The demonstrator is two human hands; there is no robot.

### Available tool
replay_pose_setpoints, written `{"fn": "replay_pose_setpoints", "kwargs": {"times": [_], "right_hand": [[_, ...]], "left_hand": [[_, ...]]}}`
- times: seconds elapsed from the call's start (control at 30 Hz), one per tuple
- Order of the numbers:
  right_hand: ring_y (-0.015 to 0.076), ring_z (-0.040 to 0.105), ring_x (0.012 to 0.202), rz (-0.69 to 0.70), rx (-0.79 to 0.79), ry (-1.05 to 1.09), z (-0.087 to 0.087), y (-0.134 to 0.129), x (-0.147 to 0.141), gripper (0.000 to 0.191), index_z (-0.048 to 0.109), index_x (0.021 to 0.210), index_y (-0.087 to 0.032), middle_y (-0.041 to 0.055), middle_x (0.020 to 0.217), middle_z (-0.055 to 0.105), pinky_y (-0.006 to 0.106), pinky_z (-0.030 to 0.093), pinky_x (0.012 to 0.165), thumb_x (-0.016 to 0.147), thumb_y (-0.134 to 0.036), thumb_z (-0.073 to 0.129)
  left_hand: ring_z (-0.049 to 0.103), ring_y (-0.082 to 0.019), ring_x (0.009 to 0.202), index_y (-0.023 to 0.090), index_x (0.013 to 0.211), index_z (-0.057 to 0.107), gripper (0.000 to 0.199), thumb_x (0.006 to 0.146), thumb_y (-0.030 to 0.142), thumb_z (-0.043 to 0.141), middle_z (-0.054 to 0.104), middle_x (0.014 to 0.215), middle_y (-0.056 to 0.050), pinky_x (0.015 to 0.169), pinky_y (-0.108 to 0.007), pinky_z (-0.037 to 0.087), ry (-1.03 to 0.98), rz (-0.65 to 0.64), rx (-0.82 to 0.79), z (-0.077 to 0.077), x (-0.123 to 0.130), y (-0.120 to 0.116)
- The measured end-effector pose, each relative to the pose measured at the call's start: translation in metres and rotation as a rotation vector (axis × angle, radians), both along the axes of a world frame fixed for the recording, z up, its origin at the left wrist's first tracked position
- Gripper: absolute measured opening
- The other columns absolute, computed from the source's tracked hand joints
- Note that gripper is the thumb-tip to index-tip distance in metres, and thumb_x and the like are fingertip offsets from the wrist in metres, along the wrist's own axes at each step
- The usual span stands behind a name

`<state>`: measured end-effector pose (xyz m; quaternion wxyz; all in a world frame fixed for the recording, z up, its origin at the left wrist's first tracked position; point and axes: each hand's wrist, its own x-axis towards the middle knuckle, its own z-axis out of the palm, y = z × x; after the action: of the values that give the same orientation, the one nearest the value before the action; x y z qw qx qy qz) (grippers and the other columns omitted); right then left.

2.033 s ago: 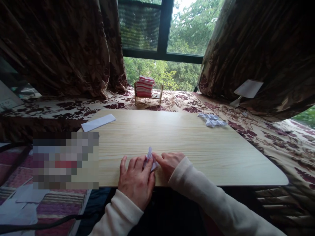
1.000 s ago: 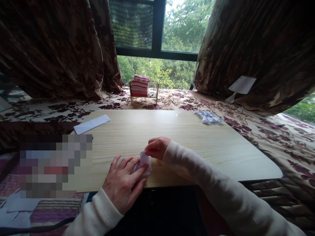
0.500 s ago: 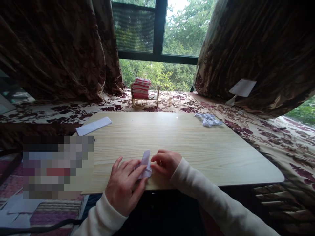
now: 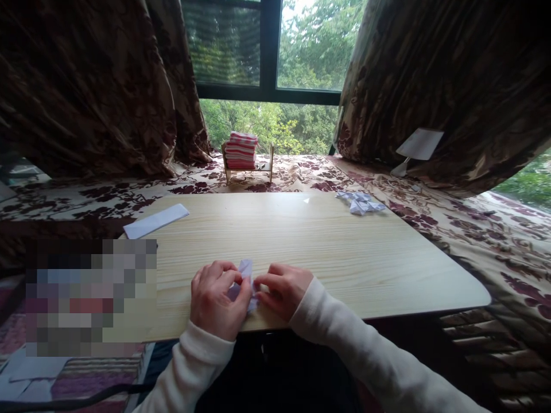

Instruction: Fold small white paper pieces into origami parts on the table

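Note:
A small folded piece of white paper [image 4: 245, 268] is between my two hands near the table's front edge, with one strip of it standing up. My left hand [image 4: 218, 299] pinches the paper from the left, thumb and index finger closed on it. From the right, my right hand [image 4: 283, 288] has its bent fingers against the paper's edge. The fingers cover much of the paper, so its full folded shape is hidden.
On the pale wooden table [image 4: 344, 252] lie a strip stack of white paper [image 4: 157, 221] at the far left and several folded paper pieces [image 4: 360, 203] at the far right. Behind stand a small rack with striped cloths [image 4: 241, 150] and a white lamp [image 4: 419, 144].
My left hand has gone from lying flattened over the paper to pinching it with curled fingers. My right hand has moved in to touch the paper. The view has shifted slightly.

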<state>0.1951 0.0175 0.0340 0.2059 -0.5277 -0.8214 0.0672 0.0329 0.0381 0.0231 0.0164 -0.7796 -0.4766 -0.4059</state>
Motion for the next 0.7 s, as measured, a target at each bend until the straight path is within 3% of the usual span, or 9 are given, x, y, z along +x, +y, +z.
{"fn": "replay_pose_setpoints", "kwargs": {"times": [0.13,0.27,0.53,0.7], "right_hand": [[0.0130,0.053,0.066,0.043,0.112,-0.061,-0.003,-0.003,0.000,0.027,0.060,0.105,-0.029,0.0014,0.075,0.056,0.025,0.035,0.060,0.082,-0.027,0.048],[0.0132,0.050,0.060,0.040,0.120,-0.234,-0.001,-0.005,-0.004,0.026,0.061,0.100,-0.033,0.0008,0.072,0.055,0.026,0.032,0.054,0.078,-0.024,0.050],[0.0165,0.055,0.066,0.086,0.092,-0.370,0.007,-0.006,-0.011,0.022,0.059,0.099,-0.022,0.0038,0.074,0.058,0.028,0.034,0.054,0.082,-0.025,0.045],[0.0164,0.057,0.065,0.097,0.046,-0.334,0.011,-0.008,-0.013,0.024,0.058,0.100,-0.023,0.0029,0.073,0.060,0.027,0.033,0.052,0.079,-0.024,0.048]], "left_hand": [[0.051,-0.017,0.074,0.020,0.058,0.055,0.019,0.075,0.027,0.052,0.054,0.072,-0.001,0.071,-0.035,0.040,-0.084,-0.017,-0.022,-0.006,-0.005,0.001],[0.051,-0.017,0.073,0.020,0.056,0.055,0.021,0.075,0.027,0.051,0.053,0.071,-0.001,0.070,-0.034,0.040,-0.106,-0.035,-0.035,-0.006,-0.006,0.000],[0.050,-0.021,0.075,0.021,0.060,0.059,0.014,0.070,0.029,0.056,0.055,0.073,-0.003,0.080,-0.044,0.036,0.052,0.101,0.111,0.002,0.002,0.000],[0.051,-0.018,0.077,0.020,0.061,0.061,0.017,0.074,0.027,0.054,0.052,0.076,-0.002,0.073,-0.037,0.041,-0.168,-0.011,-0.008,-0.004,-0.002,-0.001]]}}
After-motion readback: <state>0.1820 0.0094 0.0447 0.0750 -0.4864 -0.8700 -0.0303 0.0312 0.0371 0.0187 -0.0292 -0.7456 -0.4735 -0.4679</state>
